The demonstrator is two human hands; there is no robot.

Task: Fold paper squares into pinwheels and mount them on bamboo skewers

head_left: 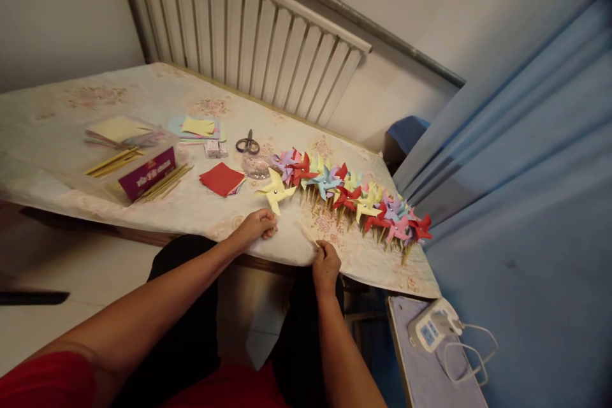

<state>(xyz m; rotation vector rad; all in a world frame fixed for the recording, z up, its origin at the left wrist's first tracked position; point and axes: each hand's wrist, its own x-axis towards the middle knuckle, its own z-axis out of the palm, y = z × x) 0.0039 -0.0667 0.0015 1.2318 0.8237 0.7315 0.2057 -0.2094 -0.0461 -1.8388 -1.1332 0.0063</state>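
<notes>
Pale yellow folded-paper pinwheel (276,190) lying flat on the cloth-covered counter (201,210), at the near-left end of the long row of coloured paper pinwheels on wooden sticks (354,197). Probably very light and flimsy: thin paper vanes, easy to crease or crush, held together at a small centre pin. Best taken by the centre or by a stick rather than by a vane tip.

Left hand (255,227) resting on the counter just below the yellow pinwheel, fingers curled loosely together, fingertips near its lowest vane; actual contact with the paper impossible to tell. Right hand (326,264) at the counter's near edge, to the right of the yellow pinwheel, fingers pressed together and seemingly pinching the near end of a thin pale wooden stick (308,234) that slants up toward the pinwheel. Stiff but slender, likely to snap if bent.

Left of the yellow pinwheel: a stack of red paper squares (221,178). Beyond it: grey-handled scissors (247,143). Farther left: a purple box (146,173) flanked by bundles of sticks (115,161).
</notes>
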